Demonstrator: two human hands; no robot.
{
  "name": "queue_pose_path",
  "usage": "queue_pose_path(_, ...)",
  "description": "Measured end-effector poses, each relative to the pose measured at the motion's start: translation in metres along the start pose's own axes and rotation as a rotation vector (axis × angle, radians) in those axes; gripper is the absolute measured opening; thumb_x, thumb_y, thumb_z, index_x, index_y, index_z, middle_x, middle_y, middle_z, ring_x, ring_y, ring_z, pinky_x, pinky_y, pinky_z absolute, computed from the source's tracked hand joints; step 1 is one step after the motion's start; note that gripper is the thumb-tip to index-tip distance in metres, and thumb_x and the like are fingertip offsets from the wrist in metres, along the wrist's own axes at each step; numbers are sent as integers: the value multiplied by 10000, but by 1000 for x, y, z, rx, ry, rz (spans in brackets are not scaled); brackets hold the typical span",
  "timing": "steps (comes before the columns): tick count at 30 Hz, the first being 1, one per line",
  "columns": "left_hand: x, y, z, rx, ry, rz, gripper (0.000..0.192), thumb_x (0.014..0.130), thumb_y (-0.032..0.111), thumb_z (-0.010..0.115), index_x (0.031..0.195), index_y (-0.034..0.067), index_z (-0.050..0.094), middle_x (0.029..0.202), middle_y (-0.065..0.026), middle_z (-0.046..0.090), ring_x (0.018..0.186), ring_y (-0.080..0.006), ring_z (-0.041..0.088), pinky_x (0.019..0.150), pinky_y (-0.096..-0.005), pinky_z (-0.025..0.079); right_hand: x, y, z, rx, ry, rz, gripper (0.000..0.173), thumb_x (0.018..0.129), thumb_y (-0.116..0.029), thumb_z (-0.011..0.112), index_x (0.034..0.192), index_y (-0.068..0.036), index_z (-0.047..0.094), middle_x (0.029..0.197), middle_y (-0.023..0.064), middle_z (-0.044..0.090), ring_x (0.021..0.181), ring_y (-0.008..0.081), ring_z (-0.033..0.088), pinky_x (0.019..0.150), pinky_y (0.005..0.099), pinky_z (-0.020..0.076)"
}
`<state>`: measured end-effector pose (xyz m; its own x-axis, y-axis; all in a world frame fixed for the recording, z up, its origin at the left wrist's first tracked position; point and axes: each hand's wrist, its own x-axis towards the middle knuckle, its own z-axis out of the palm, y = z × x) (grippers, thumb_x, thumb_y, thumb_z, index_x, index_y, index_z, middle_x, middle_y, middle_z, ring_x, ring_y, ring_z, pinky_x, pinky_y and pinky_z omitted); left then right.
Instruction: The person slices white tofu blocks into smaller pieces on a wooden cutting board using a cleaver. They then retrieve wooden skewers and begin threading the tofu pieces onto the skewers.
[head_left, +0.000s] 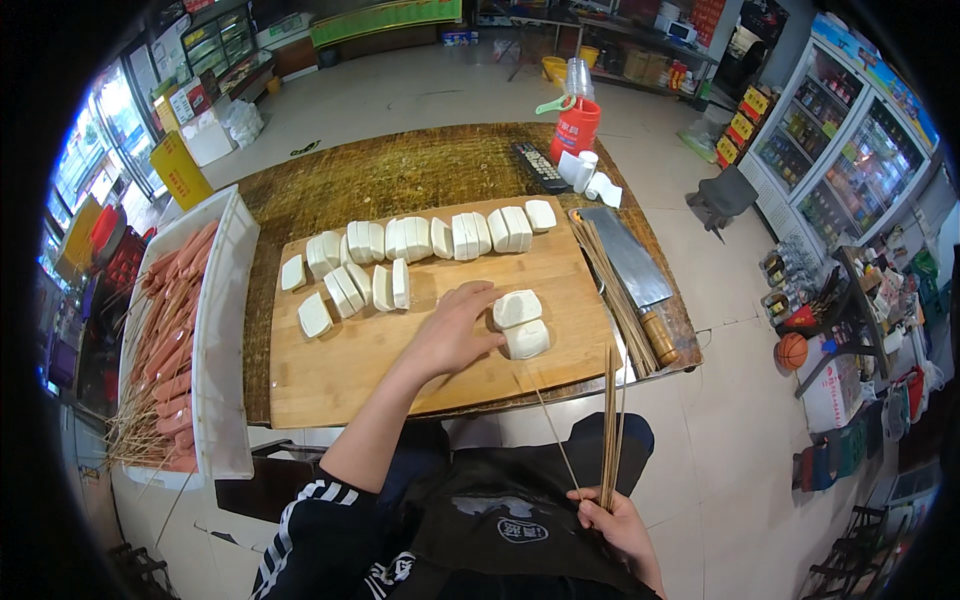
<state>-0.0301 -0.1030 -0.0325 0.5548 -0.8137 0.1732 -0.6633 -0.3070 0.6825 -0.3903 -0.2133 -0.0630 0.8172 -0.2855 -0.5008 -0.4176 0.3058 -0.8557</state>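
Note:
My left hand (454, 330) rests over a wooden cutting board (337, 382), its fingers apart beside two white slices of food (527, 339) that lie against each other. Whether the fingertips touch them I cannot tell. My right hand (615, 517), low over my lap, grips a bundle of thin bamboo skewers (610, 427); one skewer (553, 424) splays out, its tip pointing toward the two slices. More white slices (409, 238) stand in a row along the board's back, with several others (346, 291) in front of them at the left.
A white plastic crate (225, 337) of skewered pink sausages (176, 352) stands left. Right of the board lie a cleaver (626, 259) and loose skewers (615, 300). A remote control (540, 167), a paper roll (585, 172) and a red container (576, 129) sit at the table's back right.

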Motion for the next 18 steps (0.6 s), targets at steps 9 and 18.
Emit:
queue_pose_path(9, 12, 9, 11, 6, -50, -72, 678, 757, 239, 793, 1350, 25, 542, 1362, -170, 535, 1276, -358, 465, 1098, -420, 370, 8, 6, 5, 43, 11, 18, 277, 1009, -141, 566, 1231, 16, 619, 750, -36, 549, 641, 31, 444, 579, 185, 350)
queue_pose_path(18, 14, 5, 16, -1, -44, -103, 692, 743, 242, 803, 1343, 14, 545, 1321, -174, 554, 1239, -360, 483, 1089, -421, 373, 10, 0, 10, 75, 29, 32, 249, 996, -130, 576, 1207, -4, 623, 744, -26, 556, 598, 15, 406, 537, 166, 306)
